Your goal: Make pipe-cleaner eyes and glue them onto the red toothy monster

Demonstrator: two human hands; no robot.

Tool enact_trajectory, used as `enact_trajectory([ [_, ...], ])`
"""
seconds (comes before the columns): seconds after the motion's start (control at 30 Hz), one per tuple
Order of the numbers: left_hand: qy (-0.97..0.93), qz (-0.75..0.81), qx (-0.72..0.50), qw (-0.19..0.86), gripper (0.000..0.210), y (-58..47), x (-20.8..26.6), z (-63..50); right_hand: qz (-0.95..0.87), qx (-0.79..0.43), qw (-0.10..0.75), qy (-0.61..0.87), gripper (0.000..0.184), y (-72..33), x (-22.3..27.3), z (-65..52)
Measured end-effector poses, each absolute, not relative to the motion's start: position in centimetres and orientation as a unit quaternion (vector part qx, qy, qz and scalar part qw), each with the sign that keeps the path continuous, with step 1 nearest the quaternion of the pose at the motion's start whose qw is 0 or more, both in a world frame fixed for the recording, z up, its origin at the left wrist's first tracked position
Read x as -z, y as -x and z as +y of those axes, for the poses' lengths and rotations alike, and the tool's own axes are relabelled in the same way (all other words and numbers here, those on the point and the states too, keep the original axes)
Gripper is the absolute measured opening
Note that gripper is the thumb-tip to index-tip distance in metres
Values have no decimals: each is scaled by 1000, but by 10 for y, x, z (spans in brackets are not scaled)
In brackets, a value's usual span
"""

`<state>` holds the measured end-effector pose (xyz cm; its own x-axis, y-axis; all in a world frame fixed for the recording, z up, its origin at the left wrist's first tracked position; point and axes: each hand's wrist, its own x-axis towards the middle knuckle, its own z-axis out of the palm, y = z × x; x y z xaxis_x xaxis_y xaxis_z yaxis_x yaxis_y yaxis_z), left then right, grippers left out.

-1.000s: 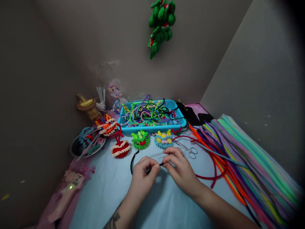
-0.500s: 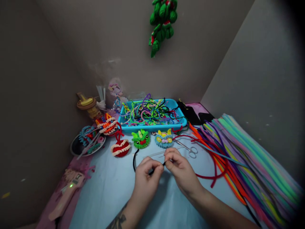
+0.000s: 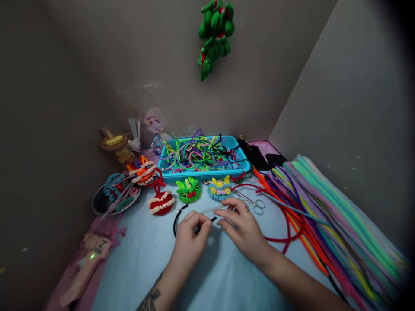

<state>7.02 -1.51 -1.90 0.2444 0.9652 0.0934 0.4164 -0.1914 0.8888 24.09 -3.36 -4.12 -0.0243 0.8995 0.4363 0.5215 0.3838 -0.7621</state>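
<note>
Over the bench [image 3: 136,268], the left hand [image 3: 190,237] pinches a black stem [image 3: 175,221], hiding its middle. The right hand [image 3: 244,231], loosely spread, seems just clear of the right tip, covering part of a thin strip [image 3: 211,210].

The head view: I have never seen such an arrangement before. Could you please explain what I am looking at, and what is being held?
There is no machine here. A person wears one camera on the head, and it looks forward and down at their own bare hands. The left hand pinches a black fuzzy cord, whose short end pokes out. The right hand is open beside that end. On the pale blue cloth beyond them lie a red ornament, a green animal head, a blue animal head and scissors. Behind these is a blue tray of tangled cords; at the right lies a bundle of long colourful cords.
</note>
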Motion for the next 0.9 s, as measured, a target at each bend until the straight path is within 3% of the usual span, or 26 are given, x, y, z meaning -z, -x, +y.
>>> enact_trajectory([
  [0.2, -716, 482, -332, 380, 15, -73, 17, -18, -723, -191, 436, 500, 20, -239, 41, -33],
  [0.5, -687, 503, -339, 400, 14, -79, 25, -20, -515, -429, 529, 521, 13, -228, 36, -31],
  [0.67, -627, 516, -390, 435, 16, -92, 27, -30, -297, -556, 614, 475, 23, -211, 38, -33],
  [0.9, -629, 517, -416, 405, 9, -89, 33, -28, -243, -597, 598, 477, 31, -210, 40, -32],
])
